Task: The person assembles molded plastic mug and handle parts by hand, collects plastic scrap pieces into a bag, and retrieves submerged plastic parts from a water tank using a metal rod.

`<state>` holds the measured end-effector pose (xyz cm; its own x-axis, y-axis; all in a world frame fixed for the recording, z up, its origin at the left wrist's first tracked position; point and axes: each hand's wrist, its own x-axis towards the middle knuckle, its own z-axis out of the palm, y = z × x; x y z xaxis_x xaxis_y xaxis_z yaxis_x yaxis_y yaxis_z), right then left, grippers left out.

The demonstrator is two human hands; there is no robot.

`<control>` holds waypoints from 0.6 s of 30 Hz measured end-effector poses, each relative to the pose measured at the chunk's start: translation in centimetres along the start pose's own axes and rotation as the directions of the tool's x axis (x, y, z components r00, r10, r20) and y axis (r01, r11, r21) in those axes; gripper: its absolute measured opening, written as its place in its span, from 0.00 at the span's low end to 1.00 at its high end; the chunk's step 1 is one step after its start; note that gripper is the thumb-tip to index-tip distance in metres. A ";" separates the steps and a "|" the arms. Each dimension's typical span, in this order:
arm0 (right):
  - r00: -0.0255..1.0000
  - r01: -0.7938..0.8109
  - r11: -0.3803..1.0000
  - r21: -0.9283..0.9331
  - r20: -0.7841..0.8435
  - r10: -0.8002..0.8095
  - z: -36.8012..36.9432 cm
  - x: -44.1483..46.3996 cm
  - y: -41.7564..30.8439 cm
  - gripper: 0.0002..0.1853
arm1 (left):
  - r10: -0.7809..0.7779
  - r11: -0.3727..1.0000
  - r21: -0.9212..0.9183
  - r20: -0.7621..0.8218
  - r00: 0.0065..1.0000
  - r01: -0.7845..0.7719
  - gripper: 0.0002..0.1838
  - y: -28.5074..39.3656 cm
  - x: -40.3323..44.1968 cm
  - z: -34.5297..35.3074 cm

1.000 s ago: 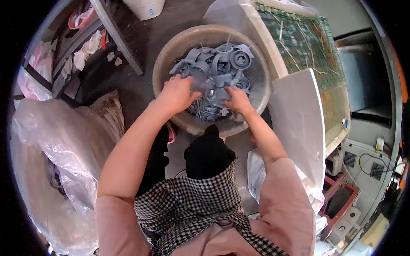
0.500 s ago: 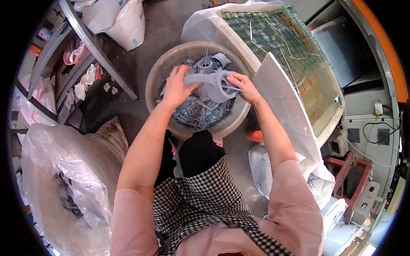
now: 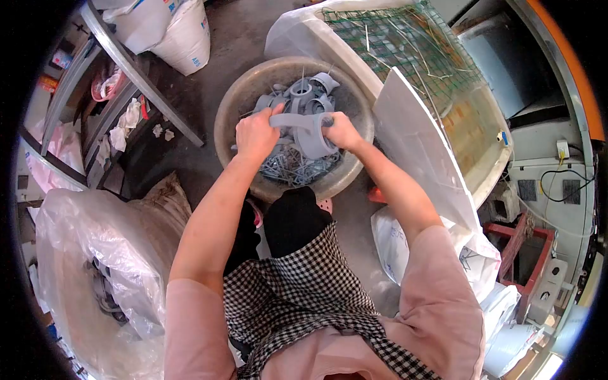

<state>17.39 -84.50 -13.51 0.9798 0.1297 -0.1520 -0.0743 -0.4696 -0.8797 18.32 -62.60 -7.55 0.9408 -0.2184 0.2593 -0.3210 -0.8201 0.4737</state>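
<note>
A grey plastic pipe fitting [image 3: 310, 140] with a narrow arm and a wide ring is held between my hands, above a round tub [image 3: 229, 136]. My left hand [image 3: 256, 134] is closed around the narrow left end. At the ring's right opening my right hand [image 3: 342, 132] is closed in a fist; whether it grips the rim or a thin piece inside is hidden. More grey fittings [image 3: 301, 90] lie in the tub behind my hands. Thin grey plastic sticks [image 3: 292, 168] are heaped in its near part.
A white panel [image 3: 415, 136] leans against a large pale trough [image 3: 491, 142] covered partly by green netting [image 3: 405, 47]. On my left stand a clear plastic bag [image 3: 107, 253] and a curved metal frame [image 3: 136, 69]. White sacks [image 3: 183, 41] stand behind.
My right hand has turned and closed into a fist at the ring, where its fingers were on the rim. My left hand has closed on the fitting's narrow end.
</note>
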 end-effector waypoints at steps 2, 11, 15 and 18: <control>0.998 -0.012 0.998 -0.054 -0.063 0.008 0.5 0.2 0.7 0.16 | 0.023 1.000 0.004 0.005 1.000 -0.023 0.09 -0.1 -0.1 0.7; 0.962 -0.262 0.632 0.729 0.245 0.117 -3.6 1.7 2.8 0.44 | -0.100 0.988 0.125 0.057 0.993 0.092 0.12 -0.2 0.4 -0.8; 0.929 -0.370 0.893 -0.255 -0.122 0.350 -1.0 5.0 16.9 0.41 | -0.179 0.973 0.165 0.083 0.980 0.163 0.10 -0.4 0.4 -2.3; 0.778 -0.624 0.738 -0.258 -0.291 0.556 4.6 6.5 19.7 0.44 | -0.312 0.941 0.174 0.116 0.943 0.290 0.12 -0.8 0.4 -2.9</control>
<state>21.45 -88.91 -33.86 0.7753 -0.4148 -0.4763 -0.6183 -0.6524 -0.4382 18.64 -60.48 -5.37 0.9999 -0.0114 -0.0012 -0.0101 -0.9270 0.3749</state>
